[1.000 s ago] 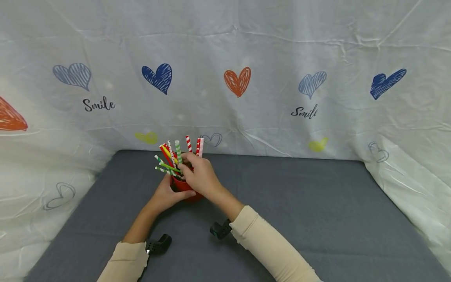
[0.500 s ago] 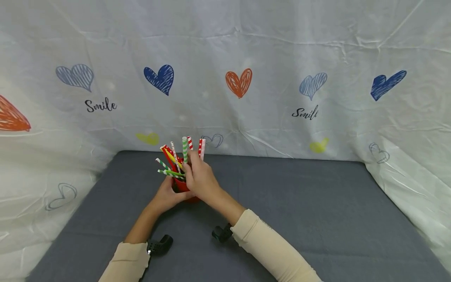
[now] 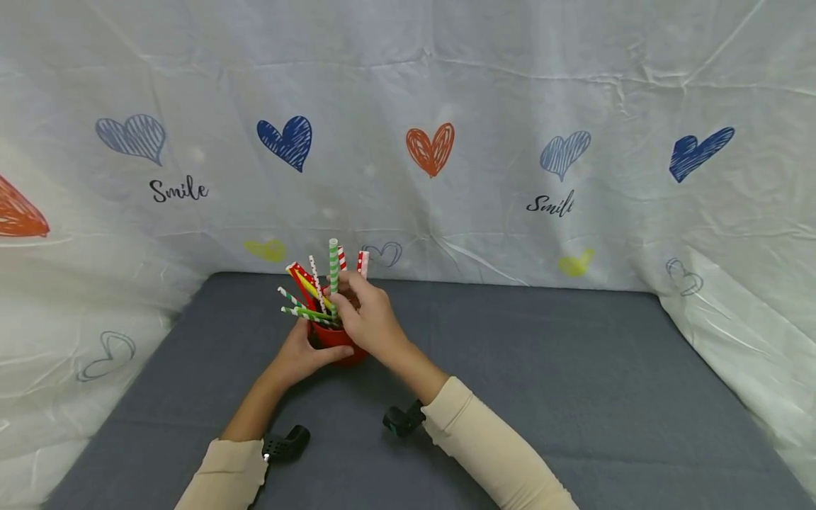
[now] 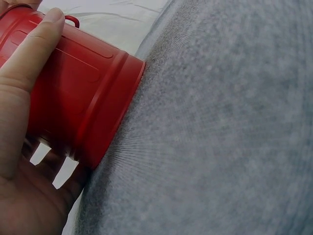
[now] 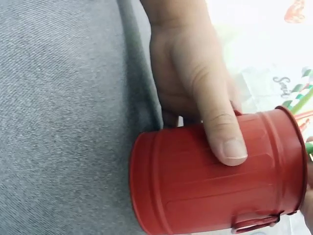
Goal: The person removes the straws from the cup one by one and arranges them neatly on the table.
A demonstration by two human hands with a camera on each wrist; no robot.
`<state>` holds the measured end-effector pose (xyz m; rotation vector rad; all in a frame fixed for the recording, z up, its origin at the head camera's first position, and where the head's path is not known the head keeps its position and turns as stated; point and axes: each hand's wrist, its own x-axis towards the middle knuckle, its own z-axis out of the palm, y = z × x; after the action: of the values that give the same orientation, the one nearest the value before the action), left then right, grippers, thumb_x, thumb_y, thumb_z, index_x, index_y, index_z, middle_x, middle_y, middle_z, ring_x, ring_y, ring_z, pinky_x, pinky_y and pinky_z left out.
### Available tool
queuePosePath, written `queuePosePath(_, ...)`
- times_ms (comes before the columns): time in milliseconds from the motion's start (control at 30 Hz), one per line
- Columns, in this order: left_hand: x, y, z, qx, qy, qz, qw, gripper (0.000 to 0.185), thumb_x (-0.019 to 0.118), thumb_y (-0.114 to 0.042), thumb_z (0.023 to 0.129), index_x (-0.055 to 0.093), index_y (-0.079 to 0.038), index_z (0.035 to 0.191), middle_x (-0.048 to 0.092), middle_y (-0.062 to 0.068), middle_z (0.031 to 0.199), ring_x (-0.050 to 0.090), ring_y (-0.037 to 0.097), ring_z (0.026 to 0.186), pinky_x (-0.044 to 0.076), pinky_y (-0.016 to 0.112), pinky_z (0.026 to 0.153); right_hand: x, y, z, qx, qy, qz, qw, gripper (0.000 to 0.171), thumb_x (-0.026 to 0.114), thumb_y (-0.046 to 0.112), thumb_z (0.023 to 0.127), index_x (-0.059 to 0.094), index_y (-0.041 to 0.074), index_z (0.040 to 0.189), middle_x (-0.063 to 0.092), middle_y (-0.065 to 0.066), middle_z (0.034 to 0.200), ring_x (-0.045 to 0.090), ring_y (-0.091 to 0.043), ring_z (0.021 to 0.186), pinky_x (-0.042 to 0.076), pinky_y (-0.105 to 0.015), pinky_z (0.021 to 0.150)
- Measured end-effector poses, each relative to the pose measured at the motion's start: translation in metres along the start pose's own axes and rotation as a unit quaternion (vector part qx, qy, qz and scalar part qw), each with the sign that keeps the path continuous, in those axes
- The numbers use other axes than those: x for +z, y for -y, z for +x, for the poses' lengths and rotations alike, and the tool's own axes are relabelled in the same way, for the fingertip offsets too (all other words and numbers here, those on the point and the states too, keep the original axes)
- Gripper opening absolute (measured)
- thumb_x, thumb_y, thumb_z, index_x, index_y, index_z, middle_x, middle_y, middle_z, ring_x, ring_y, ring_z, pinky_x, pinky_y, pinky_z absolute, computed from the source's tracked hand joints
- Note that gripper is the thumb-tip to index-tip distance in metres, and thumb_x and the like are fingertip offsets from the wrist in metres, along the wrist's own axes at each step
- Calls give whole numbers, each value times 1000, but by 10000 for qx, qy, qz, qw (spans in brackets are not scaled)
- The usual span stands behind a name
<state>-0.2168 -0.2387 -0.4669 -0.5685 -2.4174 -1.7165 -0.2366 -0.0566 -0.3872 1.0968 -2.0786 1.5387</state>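
A red metal bucket (image 5: 195, 181) with small side handles stands on the grey cloth, full of striped and dotted paper straws. My left hand (image 3: 309, 354) grips it from the left, thumb across its front; the left wrist view shows the bucket (image 4: 73, 73) between thumb and fingers. Above the rim, my right hand (image 3: 368, 315) pinches a green-and-white striped straw (image 3: 333, 263) that stands upright. Red, yellow, green and white straws (image 3: 306, 287) lean out to the left. A red-and-white pair (image 3: 363, 262) rises behind the right hand. The straw's lower end is hidden among the others.
Grey cloth (image 3: 542, 382) covers the table around the bucket. Behind the table hangs a white sheet (image 3: 357, 85) printed with hearts and the word Smile.
My right hand has shifted slightly right, and the green striped straw has moved right and up, now more upright. The left hand keeps its hold on the bucket.
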Motion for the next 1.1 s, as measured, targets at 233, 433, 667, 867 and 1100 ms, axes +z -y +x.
queuePosePath(233,0,1,-1,-30,46,-27,10000,82,86,-11,81,39,-14,148,56,5,135,57,19,117,48,26,97,-3,5,5,262,-66,588,9979,22,59,1,100,58,-1,122,70,-17,104,69,-26,91,52,-22,71)
queuePosePath(433,1,1,-1,-253,-5,63,9997,87,87,-14,80,36,-17,150,54,3,137,54,21,120,45,36,102,-9,17,12,68,-343,1266,9913,28,56,-2,101,54,-6,128,66,-23,108,67,-36,99,58,-39,79)
queuePosePath(667,1,-1,-2,-451,-96,135,9988,89,88,-18,79,34,-14,149,53,7,137,53,25,122,44,50,102,-19,19,18,69,-427,1453,9884,28,56,-3,101,52,-5,128,64,-22,110,66,-31,103,55,-37,88)
queuePosePath(867,1,-5,-2,-524,-91,97,9985,87,87,-18,80,34,-12,149,52,9,138,52,27,123,44,52,101,-29,27,17,-18,-559,1546,9864,29,55,-1,102,51,-5,131,64,-22,109,66,-34,100,56,-38,83)
queuePosePath(1100,0,-39,-5,-547,-57,89,9984,84,84,-6,81,33,0,147,50,20,139,50,36,125,42,56,102,-39,35,16,-96,-710,1811,9809,30,54,-2,102,51,-6,132,63,-28,109,65,-41,98,56,-45,84)
